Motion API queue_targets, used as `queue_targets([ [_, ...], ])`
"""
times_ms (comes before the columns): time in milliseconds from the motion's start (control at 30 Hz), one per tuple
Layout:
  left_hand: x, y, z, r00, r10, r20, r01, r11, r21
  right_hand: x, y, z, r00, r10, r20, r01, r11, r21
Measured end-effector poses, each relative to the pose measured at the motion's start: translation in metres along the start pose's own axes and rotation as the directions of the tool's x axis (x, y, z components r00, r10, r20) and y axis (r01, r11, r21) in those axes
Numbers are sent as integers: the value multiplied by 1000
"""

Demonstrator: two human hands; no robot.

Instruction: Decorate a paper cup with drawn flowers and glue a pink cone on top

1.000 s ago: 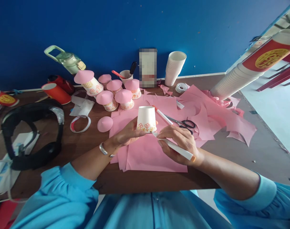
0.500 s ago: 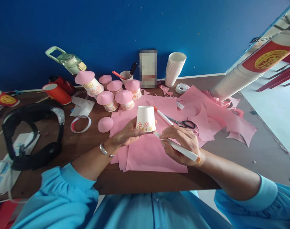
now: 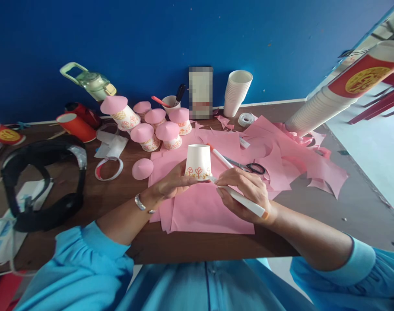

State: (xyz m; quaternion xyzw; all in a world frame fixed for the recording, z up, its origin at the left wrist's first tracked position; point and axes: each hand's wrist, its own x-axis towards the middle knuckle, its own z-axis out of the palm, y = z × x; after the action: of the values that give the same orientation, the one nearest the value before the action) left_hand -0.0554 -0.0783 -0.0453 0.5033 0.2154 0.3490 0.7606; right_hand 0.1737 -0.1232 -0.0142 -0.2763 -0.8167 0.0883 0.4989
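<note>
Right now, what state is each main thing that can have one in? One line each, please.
Flower-decorated white paper cup, upside down in the left hand.
White orange-ended pen, tip at that cup, held in the right hand.
Black-handled metal scissors, lying, open or shut unclear.
Six pink-roofed white paper cups, standing, roofs on.
Loose pink paper cone, lying apart.
Short stack of white cups, rims up, nested.
Green translucent bottle, handle raised.

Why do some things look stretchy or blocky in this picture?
Head view: the red-banded cup stack looks stretched towards the edge, probably by a wide lens; head view: blocky squares cover the phone-like thing; head view: the flowery cup in the left hand looks fairly clear.
</note>
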Motion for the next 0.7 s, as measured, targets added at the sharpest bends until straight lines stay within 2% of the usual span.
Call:
queue_targets([
  [167,0,2,1,1000,-8,-21,8,1000,14,-1,0,1,1000,0,4,0,1000,-5],
  [400,1,13,13,997,-54,-55,56,998,36,-1,1,2,1000,-4,2,4,1000,-2],
  [700,0,5,5,999,-29,-19,29,999,37,2,0,-1,1000,9,2,-9,1000,-22],
])
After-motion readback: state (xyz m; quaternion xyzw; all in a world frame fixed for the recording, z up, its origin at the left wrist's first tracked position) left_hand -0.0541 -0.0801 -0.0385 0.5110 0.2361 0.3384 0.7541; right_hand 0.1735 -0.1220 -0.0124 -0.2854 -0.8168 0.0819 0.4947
